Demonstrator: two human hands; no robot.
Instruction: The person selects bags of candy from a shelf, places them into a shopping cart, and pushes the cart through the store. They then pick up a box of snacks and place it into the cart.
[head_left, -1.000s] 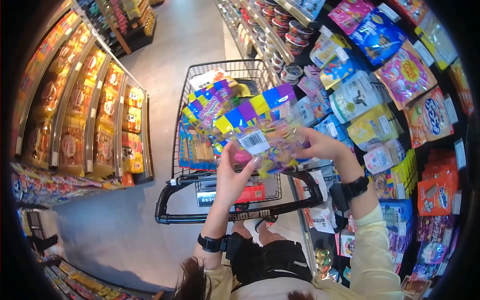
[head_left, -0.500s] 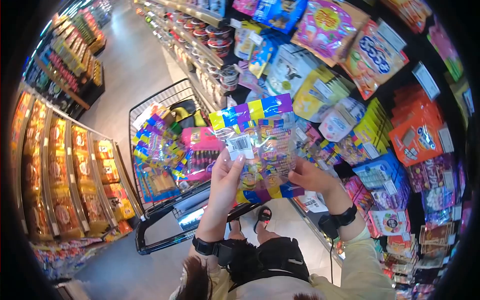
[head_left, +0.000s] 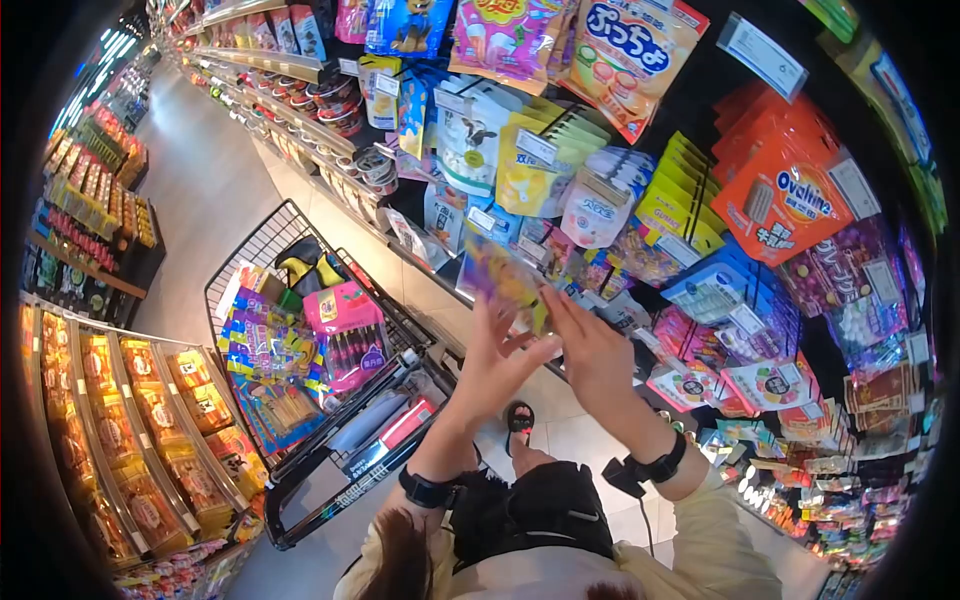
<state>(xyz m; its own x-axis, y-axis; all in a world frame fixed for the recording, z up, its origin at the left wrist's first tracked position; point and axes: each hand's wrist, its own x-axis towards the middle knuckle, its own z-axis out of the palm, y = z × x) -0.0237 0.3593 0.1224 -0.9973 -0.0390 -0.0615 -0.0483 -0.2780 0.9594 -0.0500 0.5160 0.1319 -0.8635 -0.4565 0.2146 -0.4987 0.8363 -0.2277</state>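
Note:
A small colourful candy bag point(head_left: 502, 280), blurred by motion, is in front of the hanging packets. My left hand point(head_left: 500, 355) is closed on its left and lower edge. My right hand point(head_left: 597, 350) is beside the bag's right edge, fingers pointing up and overlapping it; whether it grips the bag is hard to make out. Below and left of the hands stands a black shopping cart point(head_left: 275, 522), holding colourful candy bags point(head_left: 265, 325), a pink bag point(head_left: 345, 310) and a black-and-yellow item point(head_left: 310, 268).
Hanging candy packets point(head_left: 530, 150) fill the rack ahead and to the right. Shelves with tubs point(head_left: 335, 105) run back along the aisle. A slanted display of orange packets point(head_left: 130, 430) stands at the left. My feet are on the pale floor point(head_left: 545, 420).
The view has shifted right toward the rack. The bag, earlier held flat and upright between both hands, is now smaller in view, tilted and closer to the hanging packets.

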